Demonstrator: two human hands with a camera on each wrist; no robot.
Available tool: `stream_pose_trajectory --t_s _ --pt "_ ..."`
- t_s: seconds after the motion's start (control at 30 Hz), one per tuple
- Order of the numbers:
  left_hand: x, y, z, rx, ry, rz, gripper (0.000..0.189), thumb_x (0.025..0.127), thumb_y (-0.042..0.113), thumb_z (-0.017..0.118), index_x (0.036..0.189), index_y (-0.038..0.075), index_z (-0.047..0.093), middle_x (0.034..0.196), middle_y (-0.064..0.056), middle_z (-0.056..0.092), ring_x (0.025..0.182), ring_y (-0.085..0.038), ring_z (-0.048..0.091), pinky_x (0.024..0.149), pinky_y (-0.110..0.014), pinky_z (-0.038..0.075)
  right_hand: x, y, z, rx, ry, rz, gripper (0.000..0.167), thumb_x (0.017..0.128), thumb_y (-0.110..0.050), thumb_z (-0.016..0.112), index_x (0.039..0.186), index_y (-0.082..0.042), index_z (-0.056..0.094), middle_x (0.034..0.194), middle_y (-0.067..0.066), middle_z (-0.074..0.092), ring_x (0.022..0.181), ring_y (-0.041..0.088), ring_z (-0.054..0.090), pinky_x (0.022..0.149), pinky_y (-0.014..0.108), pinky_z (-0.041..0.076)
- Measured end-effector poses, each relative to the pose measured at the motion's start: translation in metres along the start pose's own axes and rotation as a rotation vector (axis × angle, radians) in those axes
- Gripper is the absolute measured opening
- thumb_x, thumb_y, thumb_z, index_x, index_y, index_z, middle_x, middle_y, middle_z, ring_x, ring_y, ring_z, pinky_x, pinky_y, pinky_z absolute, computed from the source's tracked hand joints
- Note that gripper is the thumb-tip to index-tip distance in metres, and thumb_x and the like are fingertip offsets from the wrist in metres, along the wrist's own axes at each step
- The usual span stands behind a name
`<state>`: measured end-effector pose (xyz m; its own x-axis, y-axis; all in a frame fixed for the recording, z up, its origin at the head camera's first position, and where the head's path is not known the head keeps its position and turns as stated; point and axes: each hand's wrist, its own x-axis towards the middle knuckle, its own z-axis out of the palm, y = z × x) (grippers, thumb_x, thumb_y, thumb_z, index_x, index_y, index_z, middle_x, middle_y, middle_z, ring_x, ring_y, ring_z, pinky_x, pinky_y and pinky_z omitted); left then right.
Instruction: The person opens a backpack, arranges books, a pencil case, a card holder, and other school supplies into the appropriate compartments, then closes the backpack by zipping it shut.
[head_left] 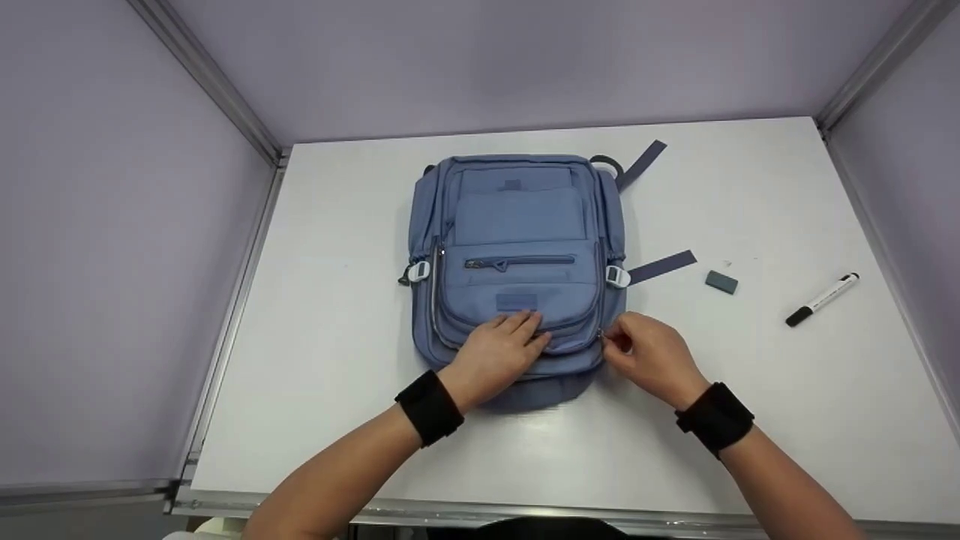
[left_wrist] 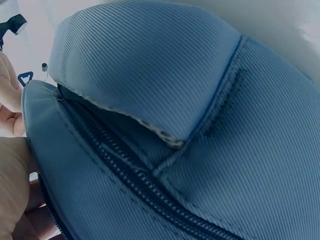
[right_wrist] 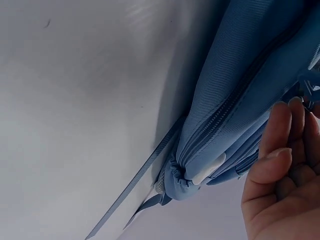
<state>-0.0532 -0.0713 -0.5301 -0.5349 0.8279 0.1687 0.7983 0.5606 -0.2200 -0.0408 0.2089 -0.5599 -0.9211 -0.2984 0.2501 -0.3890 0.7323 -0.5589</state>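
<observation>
Nearest us, black wristbands (head_left: 430, 409) circle both wrists. Just beyond, the left hand (head_left: 496, 349) rests on the front pocket (head_left: 517, 279), its fingers extended, while the right hand (head_left: 651, 352) curls and pinches what looks like a zipper pull (head_left: 600, 333) at the right edge (small enough that we hardly make it out). The blue backpack (head_left: 519, 217) lies front up, mid-bench. We judge its cloth soft, light and hardly fragile, grippy rather than slick; it would likely buckle under a tug, so we would hold the metal firmly and press the fabric flat beside the zip. Farther off, right of the bag, the white bench (head_left: 330, 300) carries a marker (head_left: 822, 300), then a small dark block (head_left: 721, 282).
</observation>
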Motion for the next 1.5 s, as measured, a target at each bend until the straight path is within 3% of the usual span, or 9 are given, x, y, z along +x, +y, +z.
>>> stream_pose_trajectory --t_s 0.2,0.5,0.87,1.07,1.27,1.37,1.5 --pt "0.000 0.001 0.001 0.005 0.003 -0.004 0.036 0.101 0.010 0.062 0.136 0.014 0.068 0.141 -0.013 0.061 0.130 -0.027 0.058 0.100 -0.041 0.052 -0.006 -0.011 0.002 0.009 -0.005 0.019 0.012 0.083 -0.006 0.073 0.083 -0.015 0.065 0.075 -0.007 0.056 0.066 0.008 0.052 0.059 0.029 0.045" --pt "-0.001 0.003 0.003 0.011 -0.048 -0.019 0.038 0.101 0.010 0.061 0.139 0.014 0.065 0.145 -0.013 0.058 0.133 -0.027 0.055 0.103 -0.042 0.050 -0.013 -0.032 0.011 0.061 -0.031 0.050 0.010 0.084 -0.009 0.074 0.084 -0.017 0.067 0.074 -0.010 0.056 0.064 0.006 0.052 0.058 0.028 0.045" --pt "-0.001 0.002 0.004 -0.011 -0.055 -0.035 0.037 0.103 0.014 0.061 0.139 0.014 0.066 0.146 -0.012 0.057 0.134 -0.026 0.055 0.103 -0.041 0.050 -0.006 -0.066 0.025 0.115 -0.038 0.023 0.008 0.087 -0.011 0.075 0.086 -0.018 0.072 0.077 -0.011 0.060 0.067 0.004 0.055 0.060 0.027 0.048" --pt "0.000 0.003 0.002 -0.035 -0.074 -0.040 0.038 0.103 0.014 0.061 0.141 0.014 0.064 0.148 -0.013 0.055 0.136 -0.026 0.053 0.104 -0.041 0.050 -0.005 -0.072 0.030 0.113 -0.060 -0.007 0.005 0.089 -0.011 0.075 0.088 -0.016 0.073 0.078 -0.009 0.061 0.068 0.005 0.057 0.062 0.027 0.049" --pt "-0.005 -0.002 0.002 -0.061 0.031 -0.015 0.033 0.103 0.018 0.062 0.135 0.016 0.069 0.142 -0.012 0.061 0.130 -0.026 0.058 0.101 -0.040 0.052 -0.005 -0.066 0.029 0.140 -0.058 0.052 0.006 0.090 -0.011 0.072 0.091 -0.017 0.073 0.081 -0.011 0.061 0.070 0.005 0.056 0.063 0.028 0.048" --pt "-0.012 -0.009 0.003 -0.091 0.101 0.001 0.032 0.103 0.026 0.064 0.133 0.018 0.071 0.138 -0.011 0.063 0.128 -0.024 0.060 0.100 -0.038 0.052 -0.004 -0.064 0.029 0.149 -0.048 0.067 0.008 0.092 -0.011 0.070 0.093 -0.018 0.073 0.084 -0.010 0.061 0.073 0.007 0.056 0.066 0.029 0.049" --pt "-0.024 -0.019 0.004 -0.120 0.139 0.004 0.037 0.100 0.037 0.068 0.132 0.019 0.072 0.137 -0.010 0.065 0.128 -0.023 0.060 0.102 -0.038 0.050 -0.003 -0.061 0.027 0.175 -0.047 0.078 0.005 0.095 -0.012 0.069 0.095 -0.016 0.072 0.087 -0.009 0.062 0.075 0.008 0.055 0.067 0.031 0.048"
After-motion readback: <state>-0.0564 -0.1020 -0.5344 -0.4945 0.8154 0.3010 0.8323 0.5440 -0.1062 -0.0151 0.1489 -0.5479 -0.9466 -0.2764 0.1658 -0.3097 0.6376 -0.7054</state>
